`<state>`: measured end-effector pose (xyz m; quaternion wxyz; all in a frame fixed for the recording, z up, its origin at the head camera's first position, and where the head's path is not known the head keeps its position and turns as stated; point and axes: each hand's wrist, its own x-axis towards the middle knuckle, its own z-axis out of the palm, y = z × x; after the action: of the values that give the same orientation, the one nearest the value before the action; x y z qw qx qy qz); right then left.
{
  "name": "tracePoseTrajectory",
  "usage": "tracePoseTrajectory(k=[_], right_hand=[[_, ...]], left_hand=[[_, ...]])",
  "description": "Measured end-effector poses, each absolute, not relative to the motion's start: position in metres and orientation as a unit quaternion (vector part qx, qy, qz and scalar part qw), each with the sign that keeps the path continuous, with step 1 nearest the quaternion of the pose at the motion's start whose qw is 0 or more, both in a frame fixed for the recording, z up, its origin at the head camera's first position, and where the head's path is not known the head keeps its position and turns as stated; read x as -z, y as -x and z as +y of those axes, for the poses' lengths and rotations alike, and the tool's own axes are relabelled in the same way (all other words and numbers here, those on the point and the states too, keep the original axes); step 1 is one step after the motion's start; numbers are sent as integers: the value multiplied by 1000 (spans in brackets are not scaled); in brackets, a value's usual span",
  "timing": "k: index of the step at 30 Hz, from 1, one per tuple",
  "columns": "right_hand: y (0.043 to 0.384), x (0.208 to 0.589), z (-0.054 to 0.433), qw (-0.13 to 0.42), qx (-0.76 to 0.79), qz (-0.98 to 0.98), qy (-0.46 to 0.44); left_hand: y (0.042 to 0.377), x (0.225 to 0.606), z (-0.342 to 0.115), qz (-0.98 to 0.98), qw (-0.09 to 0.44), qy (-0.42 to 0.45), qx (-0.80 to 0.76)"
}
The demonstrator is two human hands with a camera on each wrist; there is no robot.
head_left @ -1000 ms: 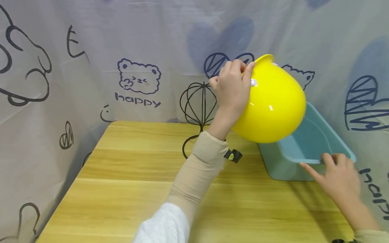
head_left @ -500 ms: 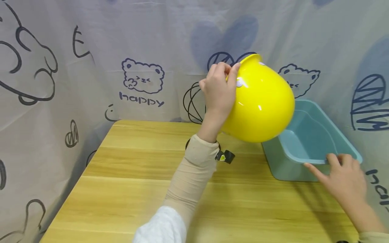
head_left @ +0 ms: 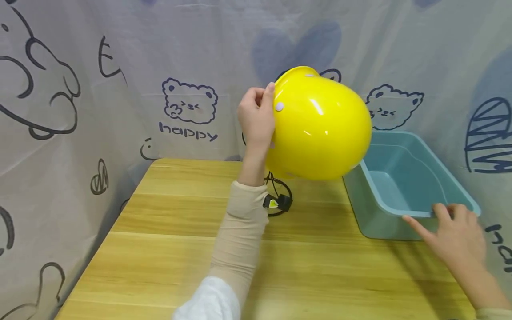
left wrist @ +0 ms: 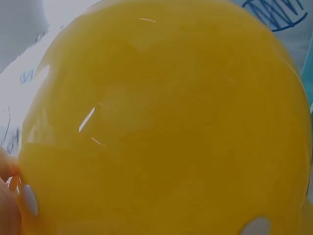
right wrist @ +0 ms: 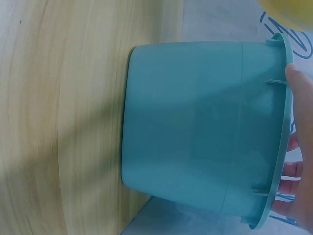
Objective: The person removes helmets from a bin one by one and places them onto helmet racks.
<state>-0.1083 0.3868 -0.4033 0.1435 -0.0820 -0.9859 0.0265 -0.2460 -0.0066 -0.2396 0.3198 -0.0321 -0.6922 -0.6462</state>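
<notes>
A glossy yellow helmet (head_left: 324, 124) with pale rivets is held in the air by my left hand (head_left: 258, 118), which pinches its rim at the left side. In the left wrist view the helmet's shell (left wrist: 166, 112) fills nearly everything, and only a bit of the fingers shows at the left edge. On the right of the table stands a blue-green plastic bin (head_left: 400, 222), its visible inside bare. My right hand (head_left: 456, 233) grips the bin's near rim, thumb outside and fingers over the edge; the right wrist view shows the bin's outer wall (right wrist: 195, 127) upright on the wood.
Behind the helmet and left forearm, a black wire stand (head_left: 286, 186) with a round base is mostly hidden. The wooden table (head_left: 160, 262) stretches to the left and front. A printed cloth (head_left: 224, 53) hangs around the back and sides.
My left hand has carried the helmet leftward, away from above the bin and in front of the wire stand, turning it slightly. The right hand stays on the bin's rim.
</notes>
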Motion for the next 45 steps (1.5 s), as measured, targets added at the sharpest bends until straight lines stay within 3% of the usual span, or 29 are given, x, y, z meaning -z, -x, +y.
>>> tracePoseTrajectory(k=[16,26,38,45], right_hand=[[106,407,385,160,-12,-984,78],[105,409,386,179,-15,-981,74],[103,411,385,176,-16,-980,89],[105,411,384,169,-15,-981,93]], left_hand=[[274,275,-67,-609,247,-127,743],[286,302,-84,-576,194,-173,775],[292,320,-92,-788,252,-159,539],[292,323,-98,-824,253,-144,487]])
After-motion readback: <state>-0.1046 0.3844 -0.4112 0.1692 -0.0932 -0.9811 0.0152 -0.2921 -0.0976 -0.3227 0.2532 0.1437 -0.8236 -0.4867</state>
